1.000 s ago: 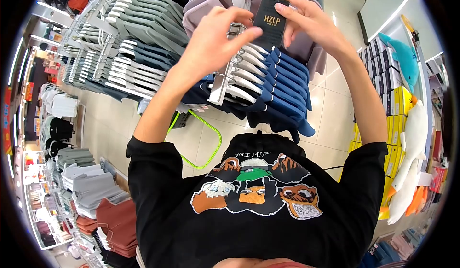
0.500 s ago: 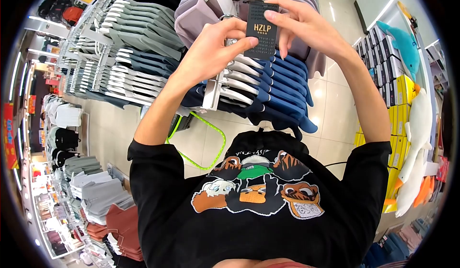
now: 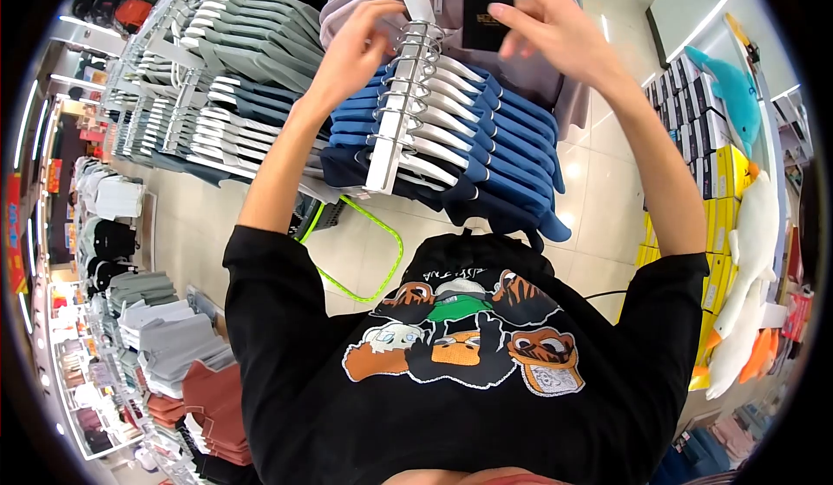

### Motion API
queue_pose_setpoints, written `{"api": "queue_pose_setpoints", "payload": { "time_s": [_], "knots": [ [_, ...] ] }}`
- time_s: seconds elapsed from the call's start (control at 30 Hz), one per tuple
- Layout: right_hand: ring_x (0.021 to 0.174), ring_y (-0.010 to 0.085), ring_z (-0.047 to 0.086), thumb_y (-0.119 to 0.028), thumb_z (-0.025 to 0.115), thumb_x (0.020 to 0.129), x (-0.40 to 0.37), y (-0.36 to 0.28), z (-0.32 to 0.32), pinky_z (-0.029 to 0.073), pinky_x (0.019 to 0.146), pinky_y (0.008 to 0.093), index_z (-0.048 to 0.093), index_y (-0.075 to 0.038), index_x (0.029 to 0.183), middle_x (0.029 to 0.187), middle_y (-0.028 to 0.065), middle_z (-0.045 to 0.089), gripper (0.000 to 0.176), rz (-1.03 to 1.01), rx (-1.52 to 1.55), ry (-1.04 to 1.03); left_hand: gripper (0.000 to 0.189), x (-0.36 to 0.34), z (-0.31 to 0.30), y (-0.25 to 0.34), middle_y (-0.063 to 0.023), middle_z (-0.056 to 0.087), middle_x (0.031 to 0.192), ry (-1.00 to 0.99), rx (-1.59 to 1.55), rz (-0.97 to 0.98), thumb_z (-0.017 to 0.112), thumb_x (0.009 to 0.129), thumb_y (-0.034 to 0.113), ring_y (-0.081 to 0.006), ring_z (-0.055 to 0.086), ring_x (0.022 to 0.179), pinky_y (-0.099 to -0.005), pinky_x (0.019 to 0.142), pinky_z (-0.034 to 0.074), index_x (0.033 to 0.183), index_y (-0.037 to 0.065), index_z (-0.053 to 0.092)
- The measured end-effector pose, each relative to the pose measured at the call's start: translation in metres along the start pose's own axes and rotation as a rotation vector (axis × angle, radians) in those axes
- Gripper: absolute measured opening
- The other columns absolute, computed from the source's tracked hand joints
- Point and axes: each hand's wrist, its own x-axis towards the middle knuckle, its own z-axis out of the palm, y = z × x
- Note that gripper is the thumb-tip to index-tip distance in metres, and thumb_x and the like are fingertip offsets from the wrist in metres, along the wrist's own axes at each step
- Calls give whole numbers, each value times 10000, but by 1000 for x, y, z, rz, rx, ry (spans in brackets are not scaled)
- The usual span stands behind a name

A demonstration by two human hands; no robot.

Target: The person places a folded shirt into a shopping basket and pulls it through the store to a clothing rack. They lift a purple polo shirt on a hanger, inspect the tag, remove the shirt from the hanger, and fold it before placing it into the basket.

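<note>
A black tag is pinched between the thumb and fingers of the right hand, just to the right of the top end of the white rack arm. The grip there is closed on the tag, which is held in front of a lilac shirt hung at the arm's top. The left hand is raised to the left of the rack arm, its fingertips touching the lilac cloth beside the uppermost hanger hooks; whether that grip is closed on anything cannot be told. Along the rack arm a row of white hangers is carried, each loaded with a blue shirt, the lowest ones darker. Below the foot of the rack arm a dark basket is set on the floor, its green handle lying out over the tiles; its contents are hidden by the hanging shirts. Far to the right of the rack arm, yellow boxes are stacked on shelves.
</note>
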Motion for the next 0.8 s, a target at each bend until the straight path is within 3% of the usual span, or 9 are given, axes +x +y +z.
{"api": "queue_pose_setpoints", "payload": {
  "time_s": [0.07, 0.1, 0.23, 0.4, 0.53, 0.57, 0.7, 0.77, 0.8],
  "knots": [
    [639, 140, 666, -110, 556, 1024, 10, 5, 12, 528, 592, 275, 562, 0, 1120, 762, 70, 649, 146, -52, 22, 33, 485, 11, 13, -15, -70, 592, 1311, -21, 44, 332, 511, 885, -64, -222, 649, 967, -305, 815, 513, 1339, 103, 561],
    [651, 140, 666, -104, 546, 1025, 17, 8, 16, 528, 598, 280, 560, -1, 1108, 770, 73, 651, 133, -78, 66, 92, 518, 16, 12, -22, -59, 511, 1405, -131, 153, 279, 562, 873, -36, -283, 646, 1020, -358, 834, 539, 1365, 126, 542],
    [739, 177, 692, -118, 515, 1033, 44, 25, 32, 542, 651, 316, 558, 13, 1078, 842, 123, 694, 145, -159, 62, 171, 518, 19, 21, -28, -23, 526, 1402, -233, 322, 356, 715, 830, 96, -323, 643, 1077, -434, 818, 567, 1322, 180, 576],
    [773, 309, 708, -154, 510, 1018, 66, 52, 48, 541, 705, 408, 568, 3, 1092, 867, 184, 715, 183, -308, -165, 164, 525, 14, 28, -38, -23, 528, 1408, -248, 223, 391, 747, 806, 130, -325, 643, 1083, -441, 836, 563, 1306, 191, 599],
    [736, 285, 723, -240, 563, 996, 79, 69, 59, 560, 773, 425, 623, -79, 1281, 950, 132, 734, 332, -356, -444, 235, 514, 11, 24, -41, -80, 517, 1430, -275, 213, 407, 727, 817, 102, -347, 604, 1166, -440, 938, 530, 1312, 155, 602],
    [881, 348, 708, -226, 543, 983, 83, 74, 61, 535, 854, 501, 658, -113, 1241, 1033, 147, 723, 305, -472, -558, 327, 509, 10, 24, -41, -101, 511, 1440, -294, 200, 383, 719, 822, 91, -356, 588, 1195, -439, 978, 514, 1314, 143, 602],
    [909, 347, 706, -193, 554, 970, 73, 69, 56, 547, 829, 486, 640, -84, 1225, 1009, 157, 722, 291, -445, -665, 331, 532, 3, 23, -32, -123, 491, 1466, -304, 116, 276, 705, 829, 70, -366, 570, 1225, -429, 1031, 484, 1343, 139, 590],
    [811, 273, 704, -237, 604, 984, 71, 76, 55, 567, 678, 365, 582, -73, 1251, 994, 78, 707, 314, -532, -889, 384, 539, -2, 23, -30, -121, 492, 1463, -291, 93, 278, 698, 823, 44, -369, 569, 1223, -427, 1030, 486, 1343, 135, 588],
    [811, 273, 704, -237, 604, 984, 66, 74, 56, 567, 678, 365, 582, -73, 1251, 994, 78, 707, 314, -531, -889, 387, 547, -5, 23, -28, -120, 494, 1461, -276, 68, 277, 690, 818, 18, -371, 569, 1222, -424, 1028, 489, 1343, 131, 587]
  ]
}}
